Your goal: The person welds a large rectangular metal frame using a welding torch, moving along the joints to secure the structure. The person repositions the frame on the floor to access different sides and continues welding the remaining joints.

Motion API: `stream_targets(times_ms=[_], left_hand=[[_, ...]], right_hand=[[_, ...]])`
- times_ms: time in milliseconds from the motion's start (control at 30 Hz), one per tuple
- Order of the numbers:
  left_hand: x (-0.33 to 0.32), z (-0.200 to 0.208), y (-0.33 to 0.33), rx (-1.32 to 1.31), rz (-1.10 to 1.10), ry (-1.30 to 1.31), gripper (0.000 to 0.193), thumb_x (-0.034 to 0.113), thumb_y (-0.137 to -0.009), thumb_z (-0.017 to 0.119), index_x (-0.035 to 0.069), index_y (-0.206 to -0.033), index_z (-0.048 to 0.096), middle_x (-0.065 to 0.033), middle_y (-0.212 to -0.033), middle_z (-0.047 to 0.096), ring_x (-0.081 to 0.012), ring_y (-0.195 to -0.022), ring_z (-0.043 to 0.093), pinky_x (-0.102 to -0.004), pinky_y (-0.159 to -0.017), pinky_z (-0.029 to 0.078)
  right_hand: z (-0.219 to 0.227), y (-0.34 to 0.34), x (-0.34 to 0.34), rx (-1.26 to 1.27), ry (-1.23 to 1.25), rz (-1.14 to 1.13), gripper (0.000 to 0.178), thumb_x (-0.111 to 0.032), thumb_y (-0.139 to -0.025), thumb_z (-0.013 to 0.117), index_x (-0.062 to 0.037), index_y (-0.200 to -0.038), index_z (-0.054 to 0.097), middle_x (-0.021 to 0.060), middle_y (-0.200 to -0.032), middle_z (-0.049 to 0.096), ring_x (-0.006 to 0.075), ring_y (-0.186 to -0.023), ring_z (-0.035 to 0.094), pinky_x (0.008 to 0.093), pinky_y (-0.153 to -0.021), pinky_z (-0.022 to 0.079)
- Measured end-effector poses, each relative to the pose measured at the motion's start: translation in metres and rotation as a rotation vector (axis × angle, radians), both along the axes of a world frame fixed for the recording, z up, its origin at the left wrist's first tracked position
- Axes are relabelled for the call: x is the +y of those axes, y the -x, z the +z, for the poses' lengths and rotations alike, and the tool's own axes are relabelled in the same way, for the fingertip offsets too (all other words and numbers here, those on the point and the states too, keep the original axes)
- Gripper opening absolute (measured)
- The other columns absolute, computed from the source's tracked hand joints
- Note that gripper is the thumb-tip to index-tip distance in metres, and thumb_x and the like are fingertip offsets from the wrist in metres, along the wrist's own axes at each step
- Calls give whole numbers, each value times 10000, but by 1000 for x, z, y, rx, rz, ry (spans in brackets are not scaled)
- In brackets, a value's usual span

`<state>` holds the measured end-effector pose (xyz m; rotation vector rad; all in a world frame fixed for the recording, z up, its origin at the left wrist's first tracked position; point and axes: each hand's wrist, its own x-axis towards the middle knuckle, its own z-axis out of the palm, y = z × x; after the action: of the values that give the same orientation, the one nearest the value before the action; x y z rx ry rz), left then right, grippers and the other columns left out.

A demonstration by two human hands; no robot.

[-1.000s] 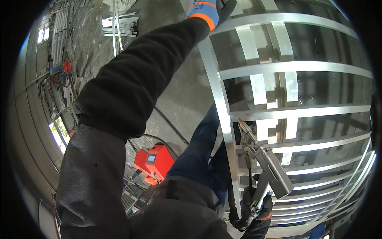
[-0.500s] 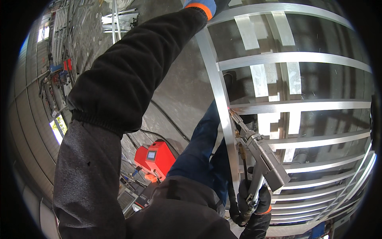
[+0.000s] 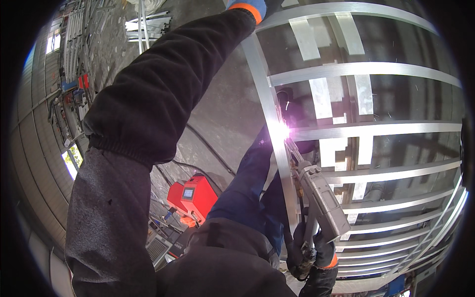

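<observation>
The right hand (image 3: 316, 257), at five o'clock, is clamping the welding gun (image 3: 319, 200); its tip is sparking on the metal frame (image 3: 366, 68) joint at centre. The left hand (image 3: 247, 5), at twelve, is gripping the frame's upright. Lower joints probably remain.

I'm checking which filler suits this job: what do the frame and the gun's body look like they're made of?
The frame looks like bare metal, perhaps aluminium or steel: silvery bars with a brushed, reflective sheen, lit by the arc. The gun's body, gripped by the right hand, looks like grey painted metal or plastic with a matt finish; which one cannot be told.
</observation>
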<state>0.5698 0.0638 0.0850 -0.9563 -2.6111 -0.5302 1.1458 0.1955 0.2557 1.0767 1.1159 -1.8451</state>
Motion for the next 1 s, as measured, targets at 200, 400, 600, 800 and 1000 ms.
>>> stream_targets(times_ms=[200,400,600,800,1000], left_hand=[[1,5,-1,12,-20,1,502,356,-890,710,67,-1292,623,-220,-1348,597,-418,-1292,523,-514,-1113,398],[2,5,-3,17,-34,1,485,351,-887,709,63,-1270,635,-226,-1315,614,-428,-1261,540,-522,-1091,412],[2,7,-4,27,-49,-6,469,345,-884,709,58,-1249,646,-231,-1283,630,-438,-1230,556,-530,-1070,425],[2,7,-3,45,-65,-27,452,340,-881,709,54,-1227,658,-237,-1250,647,-448,-1198,572,-537,-1048,439],[0,2,1,94,-80,-66,437,335,-877,708,50,-1206,669,-242,-1218,663,-458,-1167,588,-545,-1027,453]], right_hand=[[1,-8,5,-101,144,-169,439,-255,-1011,644,13,-1350,564,84,-988,684,166,-830,674,329,-718,544],[-15,-43,-2,-45,131,-123,510,-287,-1003,651,10,-1404,541,90,-1097,678,172,-879,676,331,-739,548],[-15,-45,-10,-42,73,-110,570,-352,-982,663,9,-1406,540,100,-1077,676,173,-852,674,323,-724,547],[-9,-36,-18,-44,61,-131,632,-417,-961,675,8,-1409,539,111,-1057,675,173,-825,673,315,-709,547],[-5,-34,-56,101,358,-513,646,-560,-908,691,9,-1202,610,93,-833,600,169,-606,561,302,-543,472]])
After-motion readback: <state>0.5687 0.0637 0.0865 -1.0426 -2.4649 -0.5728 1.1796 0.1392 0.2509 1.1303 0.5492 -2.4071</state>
